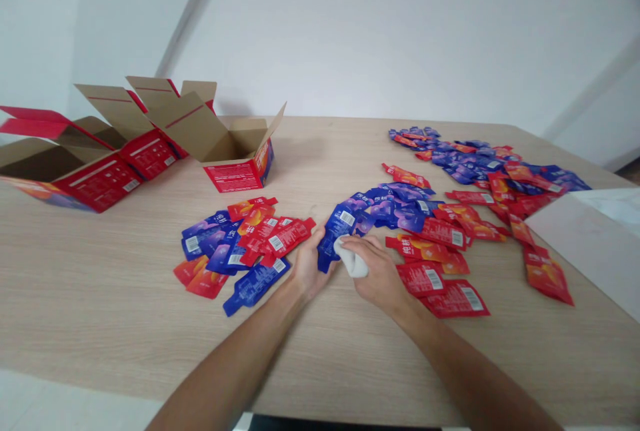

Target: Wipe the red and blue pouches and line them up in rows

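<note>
My left hand [311, 266] grips a blue pouch [336, 231] with a white barcode label, its narrow spout end pointing down toward me. A folded white cloth [353, 260] is pinched in my right hand [376, 270] and touches the pouch's right side. Left of my hands lies a loose pile of red pouches [287, 236] and blue pouches, with one blue pouch [256, 286] nearest my left wrist. On the right, more blue pouches [380, 204] and red pouches [423, 278] overlap on the table, close to my right hand.
Open red cardboard boxes [235, 176] with raised brown flaps stand at the back left of the wooden table [125, 324]. A large heap of pouches [465, 161] spreads over the back right. A white sheet-like surface [595, 238] covers the right edge. A white wall rises behind.
</note>
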### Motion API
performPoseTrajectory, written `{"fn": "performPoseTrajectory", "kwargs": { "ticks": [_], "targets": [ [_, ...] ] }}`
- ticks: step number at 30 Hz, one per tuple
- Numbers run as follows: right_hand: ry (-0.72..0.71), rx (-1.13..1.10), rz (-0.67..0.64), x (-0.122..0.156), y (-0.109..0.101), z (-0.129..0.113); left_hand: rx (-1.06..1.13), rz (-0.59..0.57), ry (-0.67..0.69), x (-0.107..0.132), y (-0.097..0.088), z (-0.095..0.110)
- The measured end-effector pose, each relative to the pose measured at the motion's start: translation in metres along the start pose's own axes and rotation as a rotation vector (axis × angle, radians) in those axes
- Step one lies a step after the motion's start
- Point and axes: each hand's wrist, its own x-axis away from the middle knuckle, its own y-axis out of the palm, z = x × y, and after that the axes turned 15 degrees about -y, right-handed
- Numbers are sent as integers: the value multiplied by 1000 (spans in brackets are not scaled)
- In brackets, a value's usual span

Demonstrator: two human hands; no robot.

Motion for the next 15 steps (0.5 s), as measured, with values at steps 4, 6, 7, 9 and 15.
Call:
{"fn": "performPoseTrajectory", "kwargs": {
  "ticks": [4,6,7,9,15],
  "targets": [
    [111,133,150,0,-7,5,-57,65,-67,-1,-1,-7],
    [96,119,146,-1,-7,3,-76,69,-104,0,-2,-10],
    [74,86,114,-1,-5,0,-69,74,-114,0,-2,-10],
    [23,1,29,-1,0,-5,-39,82,-119,0,-3,-8],
    [76,0,34,0,0,-5,-12,86,-97,0,-1,-2]
  ]
}}
